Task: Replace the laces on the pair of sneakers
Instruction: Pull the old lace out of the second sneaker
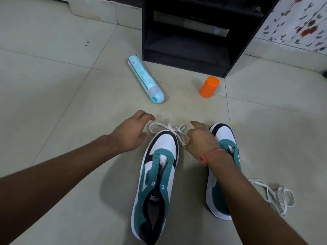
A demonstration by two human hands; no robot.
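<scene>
Two teal, white and black sneakers on the tiled floor point(70, 103), toes pointing away from the camera, side by side with a gap between; left sneaker point(157, 181) fully in view, eyelets bare, tongue exposed, no lace threaded; right sneaker point(223, 138) mostly hidden under the right forearm, toe and part of the teal upper visible, lacing cannot be told. White lace point(166, 129) lies in loose loops on the floor just past the left sneaker's toe, one strand trailing back across the toe's right edge to the right hand; second white lace point(276, 195) in a loose tangle on the floor right of the right sneaker, apart from both hands.

Right hand point(200, 138) between the two toes, fingers curled, pinching the strand of the near lace; pink-red thread point(210, 155) tied round that wrist. Left hand point(131, 133) just left of the left sneaker's toe, beside the lace loops, fingers loosely curved and spread, holding nothing; contact with the lace not clear.

Farther out: pale teal bottle point(146, 80) lying on its side on the floor; orange cap-like container point(209, 86) standing to its right; black cabinet point(194, 32) behind them; floral-patterned surface point(300, 22) top right.
</scene>
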